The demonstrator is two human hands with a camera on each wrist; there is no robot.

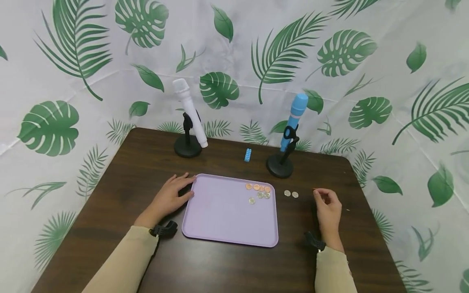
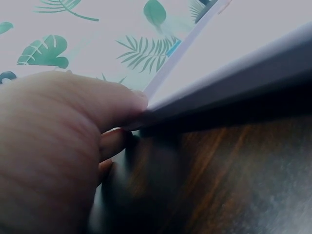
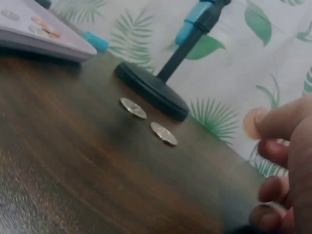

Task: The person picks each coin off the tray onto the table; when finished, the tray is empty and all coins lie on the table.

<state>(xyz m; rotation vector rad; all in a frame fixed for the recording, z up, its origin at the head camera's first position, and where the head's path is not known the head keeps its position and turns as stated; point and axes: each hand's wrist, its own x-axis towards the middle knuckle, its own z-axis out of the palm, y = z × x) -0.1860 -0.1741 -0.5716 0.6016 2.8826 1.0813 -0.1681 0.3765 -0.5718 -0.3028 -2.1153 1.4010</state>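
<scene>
My right hand (image 1: pixel 328 207) pinches a copper-coloured coin (image 3: pixel 251 124) between thumb and fingertip, raised above the table to the right of two silver coins (image 3: pixel 164 133). A shallow lilac tray (image 1: pixel 223 215) lies in the middle of the table. Several copper coins (image 1: pixel 256 187) sit near its far right corner, with 3 silver coins (image 1: pixel 251 200) just in front of them. At the tray's left edge rests my left hand (image 1: pixel 169 200), its fingers extended and spread; in the left wrist view the thumb (image 2: pixel 129 101) touches the rim.
Behind the tray, a white microphone (image 1: pixel 192 112) leans in a black stand (image 1: pixel 187 146). A blue microphone (image 1: pixel 294 120) occupies another stand (image 1: pixel 279 165) at the right. Between them lies a small light-blue studded piece (image 1: pixel 248 155). Leaf-patterned cloth (image 1: pixel 242 49) hangs behind the dark wooden table (image 1: pixel 216 268).
</scene>
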